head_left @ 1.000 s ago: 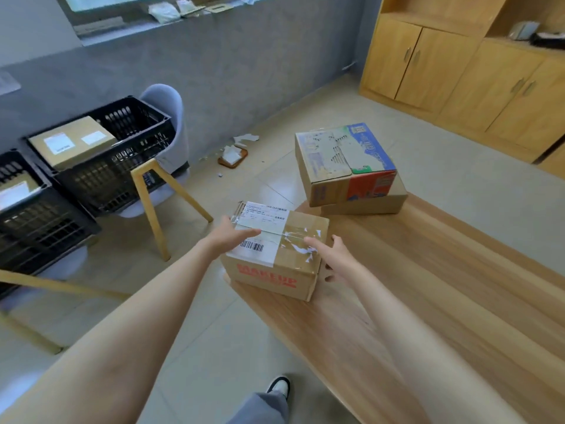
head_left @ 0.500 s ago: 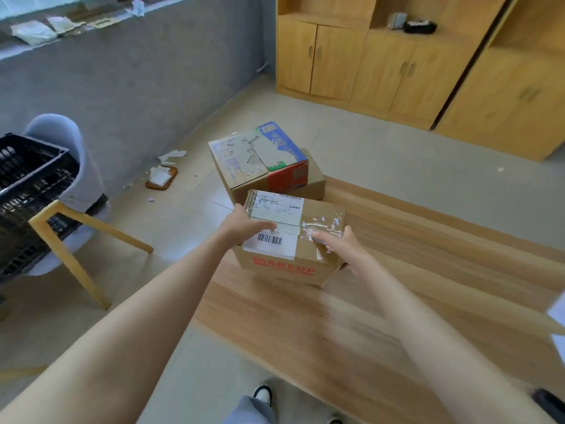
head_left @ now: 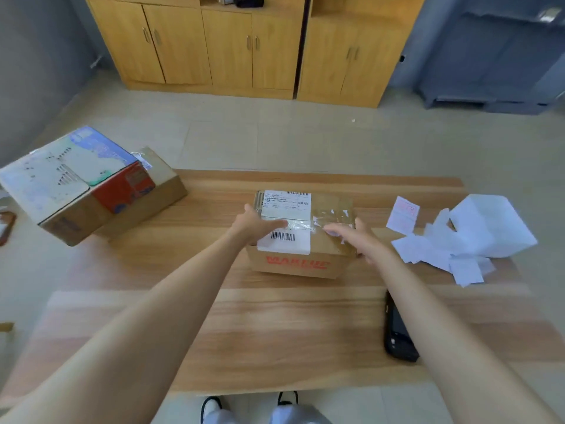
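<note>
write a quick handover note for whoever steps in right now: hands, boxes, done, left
Left hand: fingers straight along the left side of the MAKEUP cardboard box, thumb on top.
Right hand: fingers flat on the taped top, at its right edge.
Box looks set down mid wooden table, shipping label up, taped shut.
Two stacked boxes at the table's left end; black handheld device and white paper slips to the right.
Done: box placed.
Left: probably let go, then scan or open it.
</note>
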A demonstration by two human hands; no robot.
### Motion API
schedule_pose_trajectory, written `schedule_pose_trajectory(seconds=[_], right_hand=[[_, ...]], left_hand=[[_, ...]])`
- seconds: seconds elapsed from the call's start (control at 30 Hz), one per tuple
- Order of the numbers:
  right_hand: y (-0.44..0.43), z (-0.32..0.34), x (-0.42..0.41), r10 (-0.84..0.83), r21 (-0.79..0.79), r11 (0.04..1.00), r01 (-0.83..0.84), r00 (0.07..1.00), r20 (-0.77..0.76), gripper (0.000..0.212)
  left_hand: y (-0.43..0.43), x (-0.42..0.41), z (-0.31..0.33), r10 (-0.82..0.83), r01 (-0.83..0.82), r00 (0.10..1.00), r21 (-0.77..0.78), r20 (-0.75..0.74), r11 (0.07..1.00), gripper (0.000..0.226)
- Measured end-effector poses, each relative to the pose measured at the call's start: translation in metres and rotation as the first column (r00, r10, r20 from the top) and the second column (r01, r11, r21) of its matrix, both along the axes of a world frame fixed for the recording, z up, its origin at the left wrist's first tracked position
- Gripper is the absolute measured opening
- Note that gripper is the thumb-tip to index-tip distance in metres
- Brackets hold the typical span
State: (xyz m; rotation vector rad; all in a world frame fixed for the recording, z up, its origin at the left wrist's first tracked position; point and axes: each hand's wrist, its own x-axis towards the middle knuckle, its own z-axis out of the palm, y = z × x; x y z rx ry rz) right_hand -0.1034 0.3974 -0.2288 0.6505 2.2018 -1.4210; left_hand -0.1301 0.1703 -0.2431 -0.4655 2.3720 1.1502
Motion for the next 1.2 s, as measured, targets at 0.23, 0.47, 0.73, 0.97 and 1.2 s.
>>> schedule_pose_trajectory(seconds=[0.23,0.47,0.73,0.97,1.2], right_hand=[[0.024,-0.023,-0.006,0.035,-0.001,0.999,-0.035,0.998,0.048,0.061],[0.03,-0.033,-0.013,0.08,-0.062,0.995,-0.079,0.997,0.009,0.05],[0.04,-0.038,-0.004,0.165,0.009,0.986,-0.165,0.983,-0.08,0.048],[0.078,-0.06,0.043,-0.007,0.104,0.994,0.02,0.992,-0.124,0.069],[0.107,-0.091,0.105,-0.041,0.452,0.89,0.062,0.998,-0.056,0.056]], left_hand=[[0.024,-0.004,-0.016,-0.006,0.008,1.0,-0.072,0.024,0.997,0.1],[0.026,-0.006,-0.02,0.03,-0.025,0.998,-0.108,0.046,0.994,0.101],[0.027,0.001,-0.026,0.113,-0.112,0.994,-0.086,0.004,0.99,0.095],[0.028,0.003,-0.027,0.165,-0.165,0.986,-0.056,-0.012,0.985,0.108],[0.028,-0.001,-0.032,0.191,-0.192,0.981,-0.013,-0.037,0.981,0.095]])
